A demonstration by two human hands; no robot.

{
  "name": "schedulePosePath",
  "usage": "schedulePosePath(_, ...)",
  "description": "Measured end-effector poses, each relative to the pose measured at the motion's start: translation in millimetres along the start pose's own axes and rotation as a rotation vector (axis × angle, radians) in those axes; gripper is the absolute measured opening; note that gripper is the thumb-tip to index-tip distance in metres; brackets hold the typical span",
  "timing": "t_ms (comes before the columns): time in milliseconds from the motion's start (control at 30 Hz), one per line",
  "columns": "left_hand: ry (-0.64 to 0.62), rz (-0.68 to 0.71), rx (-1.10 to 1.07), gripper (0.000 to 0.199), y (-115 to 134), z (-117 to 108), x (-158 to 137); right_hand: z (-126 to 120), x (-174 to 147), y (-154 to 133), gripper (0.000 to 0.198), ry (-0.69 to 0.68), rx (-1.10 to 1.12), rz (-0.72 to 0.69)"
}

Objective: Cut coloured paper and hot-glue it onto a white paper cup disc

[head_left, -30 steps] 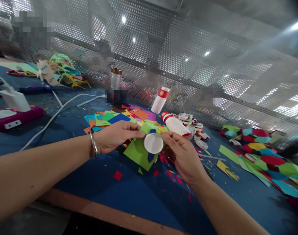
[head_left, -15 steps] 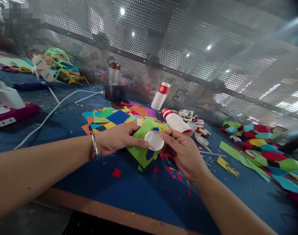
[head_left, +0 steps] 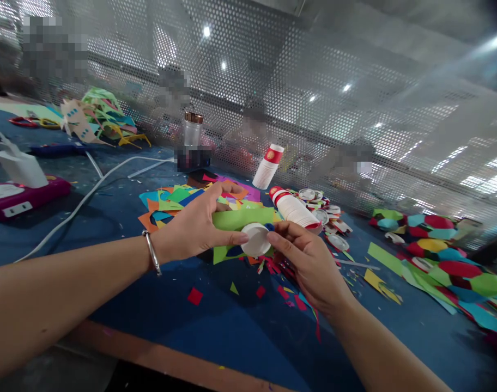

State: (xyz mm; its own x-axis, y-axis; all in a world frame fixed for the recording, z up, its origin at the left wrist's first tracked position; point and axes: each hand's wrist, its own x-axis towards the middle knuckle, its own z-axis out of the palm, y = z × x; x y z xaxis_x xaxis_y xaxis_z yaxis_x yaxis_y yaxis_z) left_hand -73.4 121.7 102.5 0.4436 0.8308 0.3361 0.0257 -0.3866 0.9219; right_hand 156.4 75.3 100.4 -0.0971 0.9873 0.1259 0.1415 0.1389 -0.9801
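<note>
A round white disc with a raised rim point(head_left: 255, 240), like a cut-off paper cup bottom, is held between my two hands. My left hand point(head_left: 197, 222) curls over a light green sheet of paper point(head_left: 242, 218), with the thumb tip at the disc's left rim. The sheet bends up behind the disc, and dark blue shapes show on it. My right hand point(head_left: 305, 256) pinches the disc's right edge between thumb and fingers. Mixed coloured paper pieces point(head_left: 177, 195) lie behind my left hand. Small red scraps point(head_left: 195, 295) are scattered on the table below.
One stack of paper cups point(head_left: 268, 166) stands; another point(head_left: 293, 207) lies beside cut cup rings point(head_left: 320, 218). Finished-looking colourful paper shapes point(head_left: 456, 272) sit right. At left are a magenta power strip point(head_left: 40, 198), a white cable point(head_left: 80, 196) and scissors point(head_left: 23, 122). A jar point(head_left: 192, 130) stands behind.
The green sheet, flatter before, is now bent up behind the disc. My left fingers have lifted and curled over it. My right hand keeps its pinch on the disc.
</note>
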Motion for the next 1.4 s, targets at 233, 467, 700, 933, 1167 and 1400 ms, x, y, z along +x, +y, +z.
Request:
schedulePosePath(233, 0.044, -0.070, -0.228, 0.095, 2, 2, 1, -4, 0, 0, 0.030, -0.022, -0.145, -0.017)
schedulePosePath(467, -0.167, -0.244, -0.468, 0.050, -2, 17, 0, -3, 2, 3, 0.031, 0.057, -0.048, -0.015)
schedulePosePath(700, 0.038, -0.317, -0.457, 0.040, -9, 8, 7, -35, 2, -19, 0.028, 0.028, -0.349, -0.041)
schedulePosePath(933, 0.163, -0.308, -0.443, 0.038, -14, -4, 13, -59, -2, -18, 0.015, -0.226, -1.068, 0.069)
schedulePosePath(1167, 0.160, -0.276, -0.412, 0.043, -20, -5, 16, -53, -1, -14, 0.011, -0.245, -1.106, 0.099)
schedulePosePath(1400, 0.173, -0.285, -0.456, 0.041, -17, -4, 14, -61, 3, -19, 0.021, -0.221, -0.873, 0.052)
